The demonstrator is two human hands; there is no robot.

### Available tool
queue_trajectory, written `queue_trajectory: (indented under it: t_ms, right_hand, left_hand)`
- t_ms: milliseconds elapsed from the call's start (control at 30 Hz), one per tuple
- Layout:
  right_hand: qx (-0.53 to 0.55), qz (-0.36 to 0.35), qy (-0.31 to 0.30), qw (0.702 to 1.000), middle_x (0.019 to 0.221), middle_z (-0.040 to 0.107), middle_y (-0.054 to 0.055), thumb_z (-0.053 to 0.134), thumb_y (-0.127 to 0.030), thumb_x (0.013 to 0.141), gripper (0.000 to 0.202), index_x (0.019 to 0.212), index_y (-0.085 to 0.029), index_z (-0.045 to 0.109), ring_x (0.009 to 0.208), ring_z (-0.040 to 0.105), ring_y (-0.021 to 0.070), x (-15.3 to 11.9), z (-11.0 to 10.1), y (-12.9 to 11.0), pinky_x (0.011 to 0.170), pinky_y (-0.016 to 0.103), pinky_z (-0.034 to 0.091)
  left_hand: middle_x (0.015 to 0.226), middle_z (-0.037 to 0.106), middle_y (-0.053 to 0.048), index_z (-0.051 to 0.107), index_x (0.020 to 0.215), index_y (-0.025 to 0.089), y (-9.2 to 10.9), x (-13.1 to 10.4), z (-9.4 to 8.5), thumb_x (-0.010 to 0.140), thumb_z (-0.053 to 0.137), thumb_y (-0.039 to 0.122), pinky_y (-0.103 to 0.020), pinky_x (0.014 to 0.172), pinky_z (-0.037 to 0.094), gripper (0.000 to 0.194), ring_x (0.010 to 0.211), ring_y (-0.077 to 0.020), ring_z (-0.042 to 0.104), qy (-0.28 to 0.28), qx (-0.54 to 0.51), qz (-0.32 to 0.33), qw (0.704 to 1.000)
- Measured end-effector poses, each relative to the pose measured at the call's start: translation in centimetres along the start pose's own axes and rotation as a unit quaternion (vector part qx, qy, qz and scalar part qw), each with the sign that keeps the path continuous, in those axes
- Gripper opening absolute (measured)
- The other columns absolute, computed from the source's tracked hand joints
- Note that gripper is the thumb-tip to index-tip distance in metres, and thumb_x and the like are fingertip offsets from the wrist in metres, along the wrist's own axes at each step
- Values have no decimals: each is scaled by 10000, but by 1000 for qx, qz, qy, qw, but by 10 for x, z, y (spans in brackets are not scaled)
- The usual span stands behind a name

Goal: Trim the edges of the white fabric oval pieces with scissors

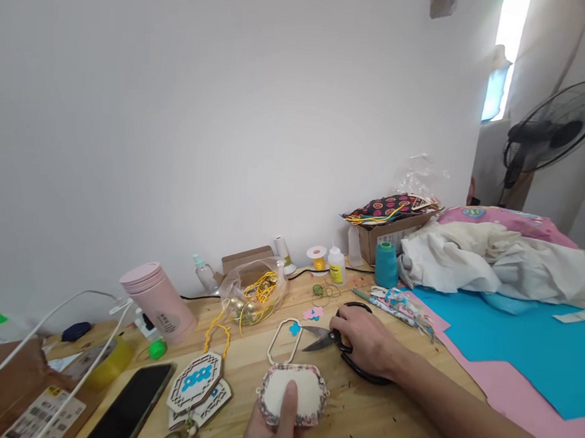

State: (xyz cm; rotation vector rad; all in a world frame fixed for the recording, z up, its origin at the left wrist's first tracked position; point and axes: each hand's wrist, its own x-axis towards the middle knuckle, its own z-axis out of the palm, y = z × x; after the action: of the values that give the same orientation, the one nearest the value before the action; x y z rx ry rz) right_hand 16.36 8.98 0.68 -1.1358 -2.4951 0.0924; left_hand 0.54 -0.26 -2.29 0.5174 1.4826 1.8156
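Observation:
My left hand (272,428) holds a small octagonal padded fabric piece (293,392) at the table's near edge, thumb pressed on its white face. My right hand (366,344) rests on black-handled scissors (337,339) lying on the wooden table (383,425), blades pointing left toward a white octagonal frame (284,338) with a blue cut-out. Two lattice ornaments with blue centres (195,382) lie left of the fabric piece.
A dark phone (131,408) and a pink bottle (159,300) sit at the left. A plastic bag of gold bells and yellow cord (252,296), glue bottles, a teal thread spool (386,264), a cardboard box, blue and pink sheets (524,348), white cloth and a fan (554,130) are around.

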Motion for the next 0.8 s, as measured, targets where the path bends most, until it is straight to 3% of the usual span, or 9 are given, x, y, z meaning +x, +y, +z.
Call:
queue_trajectory:
  t_ms: [100,300,467,633,800]
  right_hand:
    - [-7,-21,24,999,767,502,23,487,-96,637,167,763,-195,534,673,415,147,-1,0,-2,538,255,221]
    - [-8,-63,-12,998,738,510,25,475,-107,673,113,718,-188,538,652,425,143,-3,-2,-14,509,256,207]
    - [7,-26,-28,999,766,537,32,475,-122,688,117,737,-191,555,662,456,145,-2,-2,-12,508,252,220]
    - [-3,79,15,997,814,554,66,511,-140,650,161,798,-174,567,724,496,183,0,-5,2,565,260,289]
    - [121,81,92,985,839,573,43,489,-89,661,280,913,-189,557,772,510,170,2,-3,3,636,247,365]
  left_hand:
    - [768,677,-57,527,1076,179,3,2,0,576,712,288,-223,476,514,544,640,-180,639,7,-52,-46,998]
    - [759,677,-39,539,1048,191,12,1,4,611,687,189,-219,504,526,461,640,-158,637,0,-92,-54,994]
    - [745,678,-41,553,1023,175,12,-2,5,586,701,176,-224,505,531,462,645,-166,636,4,-81,-35,996]
    - [676,665,-47,605,922,133,8,-4,1,520,745,243,-188,405,496,440,539,-154,612,30,44,-18,998]
    - [708,673,-27,533,1055,179,8,1,0,581,711,198,-232,492,533,507,611,-167,638,12,-48,-51,997]
